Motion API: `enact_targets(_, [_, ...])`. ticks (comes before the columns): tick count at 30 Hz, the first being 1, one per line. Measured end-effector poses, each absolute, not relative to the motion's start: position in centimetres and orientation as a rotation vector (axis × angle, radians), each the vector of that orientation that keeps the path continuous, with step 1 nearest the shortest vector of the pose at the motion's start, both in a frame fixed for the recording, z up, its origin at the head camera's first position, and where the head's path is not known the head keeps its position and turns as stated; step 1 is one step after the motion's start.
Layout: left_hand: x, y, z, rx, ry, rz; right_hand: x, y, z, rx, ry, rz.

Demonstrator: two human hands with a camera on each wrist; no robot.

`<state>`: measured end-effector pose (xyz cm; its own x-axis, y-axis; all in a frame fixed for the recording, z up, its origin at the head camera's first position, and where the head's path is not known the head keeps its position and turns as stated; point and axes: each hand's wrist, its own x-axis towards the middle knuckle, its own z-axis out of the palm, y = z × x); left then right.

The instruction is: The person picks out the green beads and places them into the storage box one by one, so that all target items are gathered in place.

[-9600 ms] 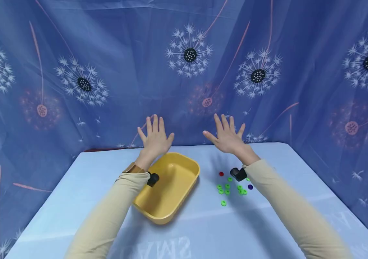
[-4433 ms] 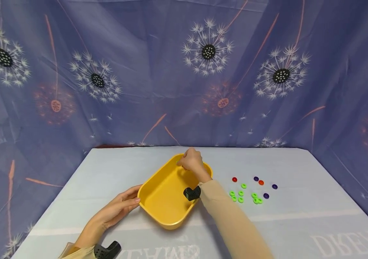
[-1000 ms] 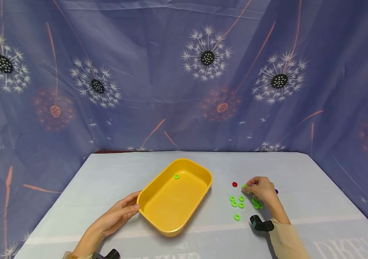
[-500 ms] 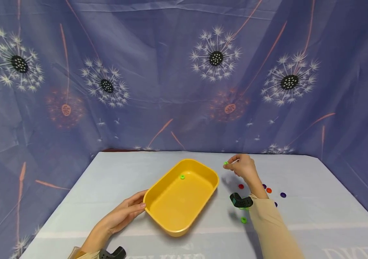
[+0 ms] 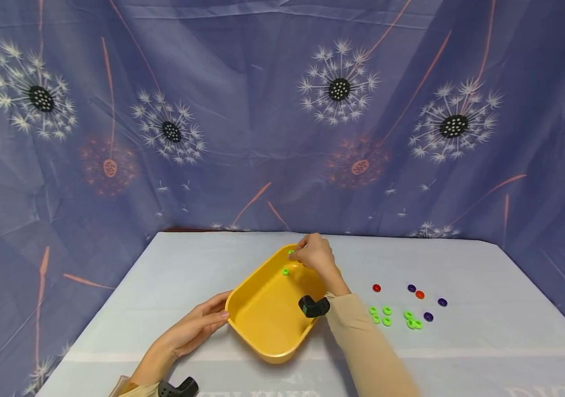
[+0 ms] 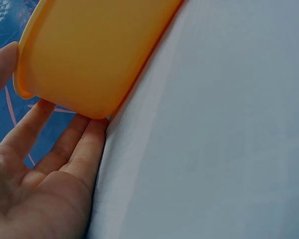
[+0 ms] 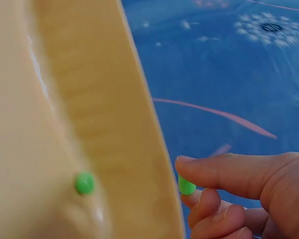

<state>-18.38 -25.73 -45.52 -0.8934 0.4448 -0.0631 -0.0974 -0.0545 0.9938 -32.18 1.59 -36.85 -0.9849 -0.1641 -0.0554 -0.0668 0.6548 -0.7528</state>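
Note:
Over the far end of the yellow tray (image 5: 272,309), my right hand (image 5: 316,256) pinches a small green ring bead (image 7: 187,184) between thumb and forefinger. The bead shows just past the tray's rim in the right wrist view. Another green bead (image 5: 285,272) lies on the tray floor near the far left corner. At the near left corner, my left hand (image 5: 195,328) touches the tray from outside. Its thumb is at the rim and its fairly straight fingers (image 6: 84,149) meet the outer wall lower down.
Several green beads (image 5: 387,321) lie on the table right of the tray. Beyond them are a red bead (image 5: 376,288), an orange bead (image 5: 420,295) and purple beads (image 5: 442,302). A blue dandelion-print curtain (image 5: 252,127) hangs along the table's back edge.
My right hand has picked up a green bead from the table and carried it left over the tray. My left hand has stayed at the tray's corner. The head view has shifted slightly.

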Motion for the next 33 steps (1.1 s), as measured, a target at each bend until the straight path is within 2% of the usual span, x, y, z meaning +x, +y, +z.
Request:
enact_targets(7, [-18.4, -25.7, -45.5, 0.337, 1.865, 2.006, -31.6, -1.0, -38.5, -0.295, 2.771, -1.16])
enact_targets(13, [-18.4, -25.6, -45.5, 0.325, 1.869, 2.004, -31.2, -2.2, -39.5, -0.251, 2.826, -0.989])
enact_targets(20, [-18.5, -25.6, -45.4, 0.315, 1.868, 2.006, -31.4, -2.8, -40.1, -0.247, 2.856, -0.872])
enact_targets(33, [-18.5, -25.6, -45.4, 0.304, 1.869, 2.004, -31.3, -2.9, -41.1, -0.407, 2.82, -0.731])
